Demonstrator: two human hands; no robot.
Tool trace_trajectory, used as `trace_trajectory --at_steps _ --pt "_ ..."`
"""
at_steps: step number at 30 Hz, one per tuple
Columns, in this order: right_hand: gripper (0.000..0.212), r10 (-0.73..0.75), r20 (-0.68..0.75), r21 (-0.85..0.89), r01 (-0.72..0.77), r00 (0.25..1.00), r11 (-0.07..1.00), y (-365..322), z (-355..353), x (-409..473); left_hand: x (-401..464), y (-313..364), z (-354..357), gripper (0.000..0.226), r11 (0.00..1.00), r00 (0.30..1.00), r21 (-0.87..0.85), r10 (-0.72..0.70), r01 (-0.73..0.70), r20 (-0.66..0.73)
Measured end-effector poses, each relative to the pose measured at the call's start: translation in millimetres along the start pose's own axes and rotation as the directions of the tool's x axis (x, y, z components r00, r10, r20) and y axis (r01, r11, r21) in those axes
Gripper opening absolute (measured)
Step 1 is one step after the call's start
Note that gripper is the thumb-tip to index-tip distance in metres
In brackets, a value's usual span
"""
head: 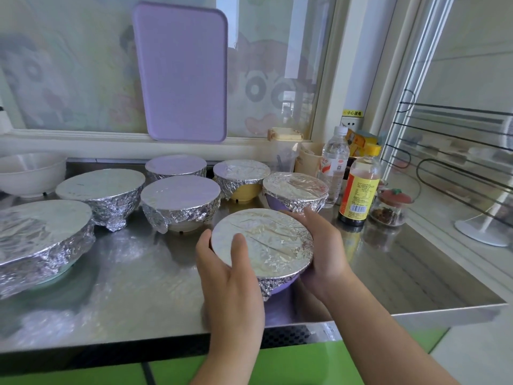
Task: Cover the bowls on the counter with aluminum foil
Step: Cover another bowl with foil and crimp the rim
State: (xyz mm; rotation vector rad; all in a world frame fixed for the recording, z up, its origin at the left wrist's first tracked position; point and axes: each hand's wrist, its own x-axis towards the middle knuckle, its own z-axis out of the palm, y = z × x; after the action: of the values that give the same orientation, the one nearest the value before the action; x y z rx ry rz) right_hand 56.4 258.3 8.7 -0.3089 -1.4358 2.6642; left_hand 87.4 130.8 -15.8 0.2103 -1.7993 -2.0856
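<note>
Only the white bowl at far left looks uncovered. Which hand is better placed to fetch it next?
Left, probably. The white bowl sits at the far left, on the left hand's side. The right hand would have to cross over the purple bowl both hands now hold.

I can't see what any bowl holds; foil covers the purple bowl (280, 286) between my hands and the others behind it. My left hand (227, 276) hides that bowl's near-left side, my right hand (323, 255) its far-right side. The big foil-wrapped bowl (39, 243) runs off the left edge. The bottle labels (358, 194) are too small to read.
</note>
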Motion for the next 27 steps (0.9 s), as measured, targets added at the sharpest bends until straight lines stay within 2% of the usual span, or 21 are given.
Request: trace_trajectory --at_steps 2,6,8,10,13,15,19,21,23,27 --pt "0.057 0.011 0.034 0.071 -0.014 0.999 0.997 9.0 -0.3 1.7 1.3 0.1 4.6 0.061 0.999 0.999 -0.045 -0.018 0.016 -0.05" --pt "0.056 -0.043 0.027 0.17 0.037 0.999 0.985 24.6 -1.1 6.2 12.4 -3.4 9.8 0.026 0.979 0.992 -0.194 -0.077 0.056 -0.104" --pt "0.052 -0.075 0.042 0.17 0.067 0.996 0.983 26.7 -1.4 4.3 21.5 -3.8 8.9 0.023 0.977 0.992 -0.205 -0.083 0.063 -0.091" --pt "0.049 -0.081 -0.025 0.087 0.083 0.996 0.993 23.5 -5.6 4.2 30.4 -2.8 3.7 0.023 0.979 0.993 -0.197 -0.076 0.057 -0.094" --pt "0.046 -0.158 -0.166 -0.144 0.134 0.973 0.98 10.9 -12.6 8.8 39.2 -4.1 -7.2 0.025 0.987 0.989 -0.156 -0.061 0.04 -0.133" --pt "0.044 -0.179 -0.154 -0.19 0.149 0.972 0.97 5.5 -14.3 11.9 39.1 -5.3 -12.2 0.023 0.987 0.989 -0.154 -0.056 0.035 -0.134" --pt "0.054 -0.017 -0.007 0.021 0.017 1.0 1.0 13.1 -1.8 9.1 27.4 -3.8 -8.0 0.024 0.981 0.998 -0.184 -0.063 0.062 -0.002" --pt "0.056 -0.011 0.04 0.126 0.006 0.999 0.992 19.3 2.2 8.8 22.6 -3.1 -3.4 0.026 0.981 0.997 -0.178 -0.074 0.078 0.029" --pt "0.051 -0.042 0.01 0.2 0.039 0.999 0.979 22.5 3.4 9.2 21.7 -2.3 0.1 0.026 0.976 0.995 -0.192 -0.104 0.103 0.005" --pt "0.048 -0.098 -0.04 0.18 0.104 0.994 0.978 22.1 9.2 1.9 29.9 -11.7 8.6 0.024 0.963 0.988 -0.246 -0.131 0.108 -0.081"
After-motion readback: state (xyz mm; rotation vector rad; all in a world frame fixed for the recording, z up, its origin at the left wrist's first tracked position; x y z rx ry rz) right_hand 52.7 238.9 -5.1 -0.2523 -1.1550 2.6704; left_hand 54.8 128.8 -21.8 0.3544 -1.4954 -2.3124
